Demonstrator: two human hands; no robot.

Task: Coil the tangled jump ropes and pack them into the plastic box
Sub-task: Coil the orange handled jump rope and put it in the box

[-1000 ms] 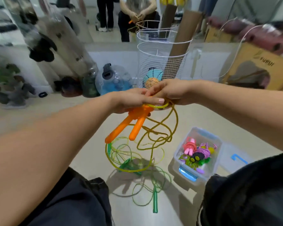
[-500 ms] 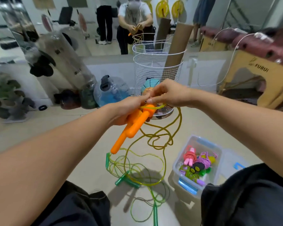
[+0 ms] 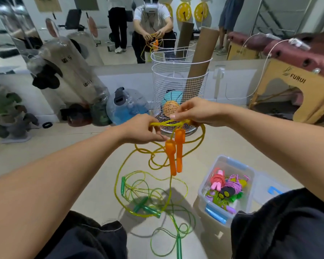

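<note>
My left hand (image 3: pixel 142 130) and right hand (image 3: pixel 196 113) each pinch the yellow jump rope (image 3: pixel 176 122), orange handles (image 3: pixel 175 154) dangling; plastic box (image 3: pixel 230 163) sits right, on the floor. I should wind even loops, keeping slack off the green ropes (image 3: pixel 148 195).

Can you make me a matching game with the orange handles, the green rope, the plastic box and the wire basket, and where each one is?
Things:
1. orange handles
2. green rope
3. plastic box
4. wire basket

Places:
A. standing behind the hands, with balls inside
B. lying tangled on the floor
C. hanging from the yellow rope below the hands
D. open on the floor to the right, with coiled ropes inside

Pairs: 1-C, 2-B, 3-D, 4-A
</note>
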